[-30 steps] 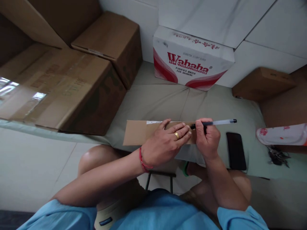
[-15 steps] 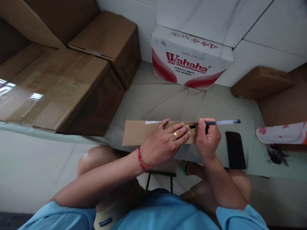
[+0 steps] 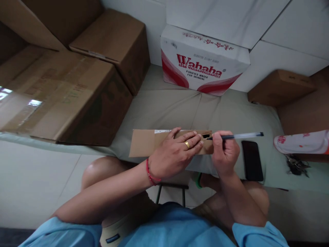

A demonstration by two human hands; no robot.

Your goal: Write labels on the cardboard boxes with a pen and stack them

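A narrow brown cardboard box (image 3: pixel 144 143) lies lengthwise near the front edge of the covered surface, a white label on its far edge. My left hand (image 3: pixel 177 151), with a gold ring and a red string bracelet, rests across the box with its fingers stretched out flat. Near the right end of the box is a torn dark hole (image 3: pixel 206 136). Gripped in my right hand (image 3: pixel 226 152) is a pen (image 3: pixel 245 135) with a clear barrel and a black end. The pen's tip points left, at the right rim of the hole.
A black phone (image 3: pixel 252 160) lies right of my right hand, with keys (image 3: pixel 295 166) and a white-and-red package (image 3: pixel 302 142) beyond. A Wahaha water carton (image 3: pixel 203 65) stands against the wall. Big cardboard boxes (image 3: pixel 95 99) fill the left; a smaller one (image 3: pixel 281 88) sits at right.
My right hand has shifted slightly right and toward me with the pen, whose tip has moved to the hole's right rim. More of the hole's torn edge shows. My left hand stays on the box.
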